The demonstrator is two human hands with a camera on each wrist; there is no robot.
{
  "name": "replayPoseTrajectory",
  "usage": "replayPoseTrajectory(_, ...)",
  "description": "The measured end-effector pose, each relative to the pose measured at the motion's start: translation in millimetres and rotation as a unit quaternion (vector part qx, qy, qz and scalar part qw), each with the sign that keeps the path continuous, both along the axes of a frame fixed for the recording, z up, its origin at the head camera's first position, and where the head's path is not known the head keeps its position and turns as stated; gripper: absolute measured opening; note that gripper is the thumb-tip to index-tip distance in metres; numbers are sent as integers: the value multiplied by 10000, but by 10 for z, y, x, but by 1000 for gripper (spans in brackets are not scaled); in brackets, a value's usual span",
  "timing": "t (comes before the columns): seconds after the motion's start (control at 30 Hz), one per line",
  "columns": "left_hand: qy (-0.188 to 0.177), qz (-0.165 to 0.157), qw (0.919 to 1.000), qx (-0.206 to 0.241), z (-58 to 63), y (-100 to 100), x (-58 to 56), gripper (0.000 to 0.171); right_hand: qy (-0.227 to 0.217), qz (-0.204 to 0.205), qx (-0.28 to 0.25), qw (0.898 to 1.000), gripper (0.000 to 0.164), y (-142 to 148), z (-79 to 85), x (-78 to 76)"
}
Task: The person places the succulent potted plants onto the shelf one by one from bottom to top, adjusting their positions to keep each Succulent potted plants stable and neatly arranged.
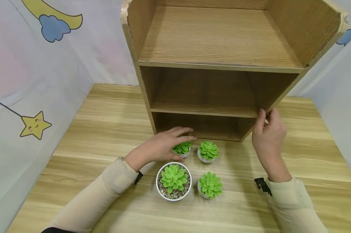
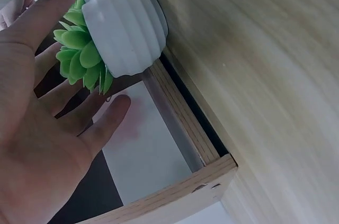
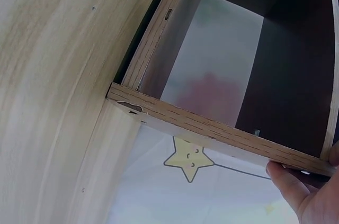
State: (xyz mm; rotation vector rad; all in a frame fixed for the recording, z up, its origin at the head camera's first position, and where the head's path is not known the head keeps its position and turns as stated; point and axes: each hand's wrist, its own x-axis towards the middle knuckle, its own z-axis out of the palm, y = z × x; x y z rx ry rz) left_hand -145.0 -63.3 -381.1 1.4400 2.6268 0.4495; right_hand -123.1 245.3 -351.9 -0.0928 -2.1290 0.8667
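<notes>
My left hand (image 1: 160, 145) reaches over the back-left small potted succulent (image 1: 182, 148), its fingers spread and partly hiding the leaves. The left wrist view shows a white ribbed pot (image 2: 127, 28) beside that hand; whether skin touches it, I cannot tell. My right hand (image 1: 269, 132) grips the right side panel of a wooden shelf unit (image 1: 222, 38), thumb at the front edge near the middle board. Two more small potted succulents stand to the right, one behind (image 1: 208, 150) and one in front (image 1: 210, 185). A larger potted succulent (image 1: 173, 178) with pebbles sits front left.
The shelf unit stands upright on the wood-grain table (image 1: 105, 110), with an open top level and two compartments below. Behind and at the sides hangs a pale cloth (image 1: 111, 48) printed with stars, a moon and clouds.
</notes>
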Motion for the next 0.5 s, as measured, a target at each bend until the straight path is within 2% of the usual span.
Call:
replayPoseTrajectory(0.3, -125, 92, 9993, -351, -70, 9, 7, 74, 16, 24, 119, 9999, 28, 15, -11, 0)
replayPoseTrajectory(0.5, -178, 91, 9992, -335, -71, 18, -9, 71, 40, 20, 117, 9999, 29, 18, -5, -4)
